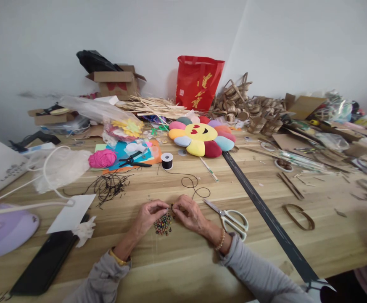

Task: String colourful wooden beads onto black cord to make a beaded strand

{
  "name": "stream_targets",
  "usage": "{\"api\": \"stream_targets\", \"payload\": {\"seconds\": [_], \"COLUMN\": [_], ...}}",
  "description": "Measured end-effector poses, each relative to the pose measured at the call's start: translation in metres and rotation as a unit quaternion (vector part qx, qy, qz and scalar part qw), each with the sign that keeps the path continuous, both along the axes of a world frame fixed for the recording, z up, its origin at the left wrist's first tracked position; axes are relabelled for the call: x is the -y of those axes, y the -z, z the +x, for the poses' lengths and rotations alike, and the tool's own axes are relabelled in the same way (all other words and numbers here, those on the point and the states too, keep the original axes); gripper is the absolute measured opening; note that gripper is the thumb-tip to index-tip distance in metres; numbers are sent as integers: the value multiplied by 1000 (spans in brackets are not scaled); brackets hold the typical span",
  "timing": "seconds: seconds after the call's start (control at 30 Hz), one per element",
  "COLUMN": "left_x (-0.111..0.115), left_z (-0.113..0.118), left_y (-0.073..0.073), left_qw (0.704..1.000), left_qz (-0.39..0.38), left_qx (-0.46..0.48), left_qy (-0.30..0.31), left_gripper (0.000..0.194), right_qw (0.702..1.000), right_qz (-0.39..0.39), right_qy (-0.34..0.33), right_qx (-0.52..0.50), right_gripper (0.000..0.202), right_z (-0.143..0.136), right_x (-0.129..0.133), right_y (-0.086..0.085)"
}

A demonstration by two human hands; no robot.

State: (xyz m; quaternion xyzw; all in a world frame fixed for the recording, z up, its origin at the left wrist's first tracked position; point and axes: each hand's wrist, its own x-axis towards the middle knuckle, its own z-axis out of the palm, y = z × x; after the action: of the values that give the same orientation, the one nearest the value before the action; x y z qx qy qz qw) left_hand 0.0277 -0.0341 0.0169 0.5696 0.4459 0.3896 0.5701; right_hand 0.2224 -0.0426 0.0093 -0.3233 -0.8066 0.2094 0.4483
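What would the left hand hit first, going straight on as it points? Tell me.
The left hand would probably meet the right hand first, at its fingertips, though depth there is hard to judge.

two hands (pixel 150 215) (pixel 188 213), one spool (pixel 167 161), one red bag (pixel 199 83).

Near twelve o'clock in the view, a red bag with yellow characters (pixel 188 80) stands behind a multicoloured plush flower cushion (pixel 199 135); a pink yarn ball (pixel 102 158) lies at nine, a flat black rectangular object (pixel 44 265) at eight.
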Motion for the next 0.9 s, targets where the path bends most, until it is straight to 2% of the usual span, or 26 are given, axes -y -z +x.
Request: {"api": "stream_targets", "payload": {"seconds": [0.2,0.37,0.57,0.67,0.83,0.9], "left_x": [2,1,0,1,1,0], "left_z": [2,2,4,5,2,2], "left_y": [4,6,3,0,2,4], "left_qw": [1000,999,1000,1000,999,999], "left_qz": [-16,-29,-16,7,31,37], "left_qx": [22,16,-1,-13,-21,-25], "left_qy": [1,-14,-4,0,-16,-16], "left_gripper": [18,19,19,19,20,20], "right_qw": [1000,999,999,1000,995,996], "right_qz": [7,25,2,-4,-18,-13], "right_qy": [-15,-17,-37,-5,89,88], "right_qx": [1,-15,4,21,27,9], "right_gripper": [16,8,5,7,6,16], "right_z": [0,-1,-3,-2,3,3], "right_x": [0,-1,2,2,-2,-4], "right_y": [-1,2,-2,-2,3,3]}}
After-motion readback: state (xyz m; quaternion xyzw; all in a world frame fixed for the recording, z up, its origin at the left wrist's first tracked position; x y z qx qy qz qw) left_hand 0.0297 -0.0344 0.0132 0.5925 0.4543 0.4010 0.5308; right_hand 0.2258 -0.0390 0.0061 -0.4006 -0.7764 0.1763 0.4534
